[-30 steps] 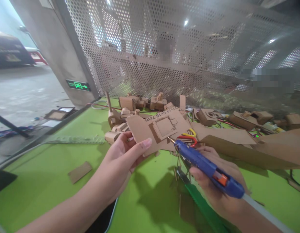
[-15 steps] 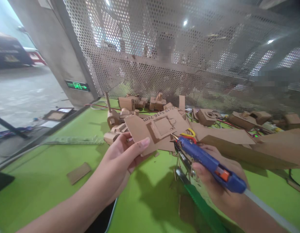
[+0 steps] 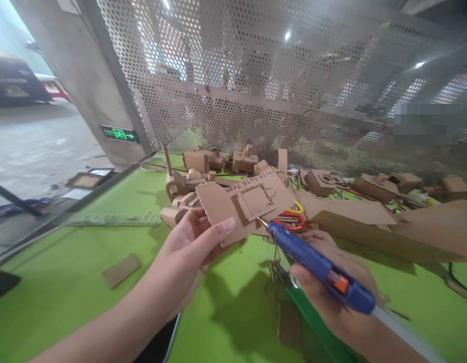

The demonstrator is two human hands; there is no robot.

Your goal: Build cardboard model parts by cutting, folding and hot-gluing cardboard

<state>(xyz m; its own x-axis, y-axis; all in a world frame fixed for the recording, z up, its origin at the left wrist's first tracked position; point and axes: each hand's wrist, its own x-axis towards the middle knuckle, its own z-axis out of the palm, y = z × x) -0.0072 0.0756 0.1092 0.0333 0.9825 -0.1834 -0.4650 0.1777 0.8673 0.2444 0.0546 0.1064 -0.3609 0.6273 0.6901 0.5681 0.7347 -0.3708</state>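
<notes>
Above the flat green worktop [image 3: 67, 282], a flat brown cardboard piece with black printing [image 3: 228, 202] is pinched at its left side by the left hand [image 3: 197, 242]. A long blue plastic glue gun [image 3: 312, 257] is gripped in the right hand [image 3: 331, 305]. Its pointed metal tip [image 3: 262, 221] is held at the raised brown cardboard square [image 3: 255, 201]; whether they touch cannot be clearly seen.
</notes>
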